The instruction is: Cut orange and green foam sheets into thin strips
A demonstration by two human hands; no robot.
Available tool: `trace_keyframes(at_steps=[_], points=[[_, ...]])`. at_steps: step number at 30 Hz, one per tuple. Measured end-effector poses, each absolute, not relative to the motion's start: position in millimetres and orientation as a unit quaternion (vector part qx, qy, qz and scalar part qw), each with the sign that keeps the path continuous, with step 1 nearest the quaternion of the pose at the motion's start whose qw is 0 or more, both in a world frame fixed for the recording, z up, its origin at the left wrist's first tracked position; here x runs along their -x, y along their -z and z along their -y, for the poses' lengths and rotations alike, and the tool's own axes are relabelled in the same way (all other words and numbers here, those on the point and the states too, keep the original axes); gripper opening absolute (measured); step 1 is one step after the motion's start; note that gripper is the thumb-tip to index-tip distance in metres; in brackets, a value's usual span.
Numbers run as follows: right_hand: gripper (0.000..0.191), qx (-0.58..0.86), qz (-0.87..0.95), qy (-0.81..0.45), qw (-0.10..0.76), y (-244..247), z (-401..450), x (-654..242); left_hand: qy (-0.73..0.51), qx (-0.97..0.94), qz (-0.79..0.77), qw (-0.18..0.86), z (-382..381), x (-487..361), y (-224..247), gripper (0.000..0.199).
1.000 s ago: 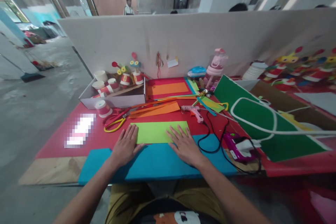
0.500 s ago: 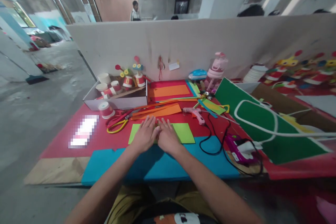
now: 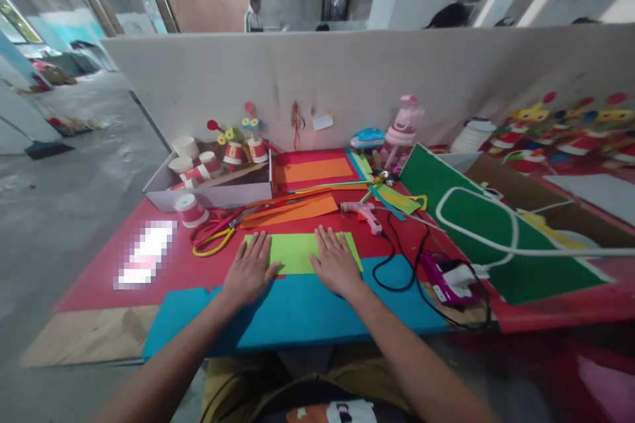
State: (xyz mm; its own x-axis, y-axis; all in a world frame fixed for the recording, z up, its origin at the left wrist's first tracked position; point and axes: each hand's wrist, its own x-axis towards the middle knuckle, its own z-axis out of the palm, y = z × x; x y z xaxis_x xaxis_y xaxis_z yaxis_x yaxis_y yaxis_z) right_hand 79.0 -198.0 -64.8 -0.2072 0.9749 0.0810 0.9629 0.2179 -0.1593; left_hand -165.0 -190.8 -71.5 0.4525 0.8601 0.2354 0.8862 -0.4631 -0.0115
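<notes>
A light green paper sheet [image 3: 292, 254] lies flat at the front of the table, partly over the blue sheet [image 3: 297, 317]. My left hand [image 3: 251, 269] rests flat on its left end, fingers stretched out, holding nothing. On the right part of the green sheet lies my right hand [image 3: 336, 261], also flat with spread fingers. Behind them are orange paper strips [image 3: 292, 211]. Yellow-handled scissors [image 3: 215, 242] lie left of the green sheet. A pink glue gun [image 3: 363, 215] sits just behind my right hand.
A white box [image 3: 213, 197] of paper cups stands at the back left, one cup [image 3: 191, 209] in front. At right are a purple power box [image 3: 449, 281], black cables and a slanted green board [image 3: 486, 231]. Behind the partition [image 3: 223, 73] stands a person [image 3: 253, 13].
My hands have moved apart from the middle of the green sheet, left hand leftward and right hand rightward, uncovering its middle. The view has shifted slightly.
</notes>
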Motion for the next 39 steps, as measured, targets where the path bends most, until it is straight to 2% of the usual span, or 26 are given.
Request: trace_keyframes(at_steps=[6, 13, 17, 20, 23, 25, 29, 33, 35, 37, 39], points=[[0.068, 0.641, 0.766, -0.008, 0.055, 66, 202, -108, 0.073, 0.845, 0.526, 0.059, 195, 188, 72, 0.074], [0.063, 0.642, 0.766, -0.01, 0.031, 54, 204, -117, 0.062, 0.838, 0.538, 0.067, 203, 210, 62, 0.064], [0.057, 0.611, 0.786, -0.032, 0.085, 39, 213, -105, 0.064, 0.873, 0.484, 0.015, 208, 197, 46, 0.064], [0.054, 0.523, 0.835, -0.096, 0.14, 34, 222, -85, 0.06, 0.892, 0.446, -0.029, 207, 175, 37, 0.066], [0.058, 0.454, 0.867, -0.133, 0.156, 38, 222, -68, 0.048, 0.893, 0.446, -0.031, 200, 156, 32, 0.061], [0.063, 0.451, 0.871, -0.13, 0.144, 42, 214, -63, 0.052, 0.888, 0.456, -0.022, 194, 148, 30, 0.053], [0.047, 0.497, 0.858, -0.1, 0.082, 49, 193, -74, 0.054, 0.879, 0.473, -0.021, 188, 149, 37, 0.047], [0.052, 0.537, 0.838, -0.086, 0.051, 52, 185, -102, 0.066, 0.89, 0.448, -0.052, 188, 170, 43, 0.046], [0.061, 0.539, 0.835, -0.103, 0.041, 52, 187, -111, 0.103, 0.892, 0.434, -0.071, 184, 186, 37, 0.044], [0.074, 0.54, 0.832, -0.116, 0.045, 51, 191, -109, 0.161, 0.865, 0.471, -0.065, 173, 204, 27, 0.041], [0.077, 0.534, 0.835, -0.12, 0.063, 49, 192, -95, 0.209, 0.808, 0.549, -0.031, 157, 220, 15, 0.04]])
